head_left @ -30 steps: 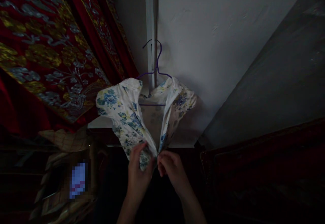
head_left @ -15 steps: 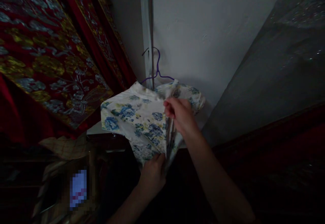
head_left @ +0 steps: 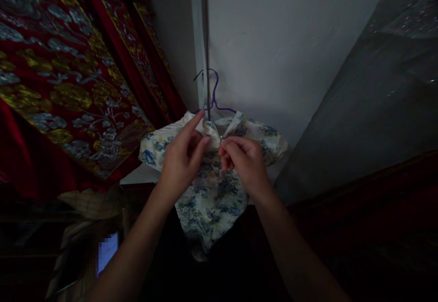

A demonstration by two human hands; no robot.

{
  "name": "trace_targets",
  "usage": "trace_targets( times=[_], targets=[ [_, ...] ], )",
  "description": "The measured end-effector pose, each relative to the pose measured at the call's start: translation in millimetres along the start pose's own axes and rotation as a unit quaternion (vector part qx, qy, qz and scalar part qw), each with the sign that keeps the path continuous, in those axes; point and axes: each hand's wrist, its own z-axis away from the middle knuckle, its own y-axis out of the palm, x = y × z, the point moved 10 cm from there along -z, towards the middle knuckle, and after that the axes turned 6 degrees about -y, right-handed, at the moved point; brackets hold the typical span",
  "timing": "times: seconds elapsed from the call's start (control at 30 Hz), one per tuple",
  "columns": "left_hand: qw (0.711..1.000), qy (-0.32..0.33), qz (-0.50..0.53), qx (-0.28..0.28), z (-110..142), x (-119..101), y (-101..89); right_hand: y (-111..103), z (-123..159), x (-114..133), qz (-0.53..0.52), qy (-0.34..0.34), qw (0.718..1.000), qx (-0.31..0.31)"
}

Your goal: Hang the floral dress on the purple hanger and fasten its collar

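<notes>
A white short-sleeved garment with blue and yellow flowers [head_left: 208,210] hangs on a purple wire hanger [head_left: 215,94]. Its front is closed up to just below the collar, where a V-shaped gap remains between the two edges. At the top of that closure, my right hand [head_left: 244,160] pinches what looks like a small zip pull, mostly hidden by the fingertips. My left hand [head_left: 181,156] is beside the collar's left side, thumb and forefinger apart, with nothing visible gripped between them.
The hanger's hook is on a pale vertical strip [head_left: 199,28] against the white wall [head_left: 273,42]. Red embroidered cloth [head_left: 68,92] drapes at left. Below it are a checked cloth [head_left: 92,201] and a lit, pixelated screen [head_left: 107,252]. Clear plastic sheeting [head_left: 404,42] covers the right side.
My right hand has risen from the lower front to the collar, and the garment's front has closed along that line. My left hand has left the lower fabric and come up beside the collar.
</notes>
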Motion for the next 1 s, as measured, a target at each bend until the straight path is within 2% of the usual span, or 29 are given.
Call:
trace_targets(
  times=[0.07, 0.17, 0.27, 0.33, 0.4, 0.5, 0.53, 0.6, 0.7, 0.83, 0.87, 0.93, 1.0],
  targets=[
    [0.999, 0.042, -0.028, -0.005, -16.7, -8.3, 4.3, 1.9, -2.6, -8.3, 0.026, -0.009, 1.0, -0.007],
    [0.993, 0.091, -0.061, -0.037, -16.4, -12.8, 8.8, -4.8, -1.2, -38.9, 0.066, -0.015, 0.996, -0.052],
    [0.985, 0.118, -0.04, -0.116, -2.3, -16.9, -11.0, -11.8, 6.4, -66.2, 0.076, -0.001, 0.994, -0.077],
    [0.983, 0.122, -0.032, -0.131, 1.1, -21.2, -23.8, -13.4, 12.1, -67.4, 0.058, 0.001, 0.995, -0.079],
    [0.988, 0.128, -0.056, -0.066, -4.6, -26.4, -18.8, -10.5, 15.1, -56.0, 0.035, -0.004, 0.997, -0.065],
    [0.982, 0.137, -0.088, 0.096, -12.0, -26.0, 11.1, -1.8, 11.4, -34.4, 0.019, -0.02, 0.999, -0.033],
    [0.979, 0.134, -0.093, 0.123, -13.1, -23.4, 17.9, 0.4, 9.0, -31.2, 0.025, -0.025, 0.999, -0.028],
    [0.982, 0.12, -0.101, 0.109, -15.8, -18.6, 19.2, 2.7, 5.3, -37.2, 0.052, -0.016, 0.998, -0.026],
    [0.989, 0.108, -0.104, 0.019, -15.4, -19.4, 2.0, 1.3, 7.8, -65.9, 0.089, 0.029, 0.995, -0.029],
    [0.998, 0.053, -0.021, 0.004, -16.1, -13.5, -22.0, -7.1, 24.0, -90.5, 0.089, 0.061, 0.994, -0.033],
    [0.999, 0.03, 0.014, -0.015, -19.0, -6.8, -34.2, -8.5, 28.8, -93.1, 0.088, 0.067, 0.993, -0.029],
    [0.992, -0.007, 0.089, -0.094, -27.0, 14.6, -68.4, -9.3, 38.4, -95.5, 0.086, 0.08, 0.993, -0.016],
    [0.97, -0.053, 0.147, -0.186, -35.7, 50.8, -104.7, -5.5, 47.3, -94.3, 0.082, 0.095, 0.992, -0.001]
  ],
)
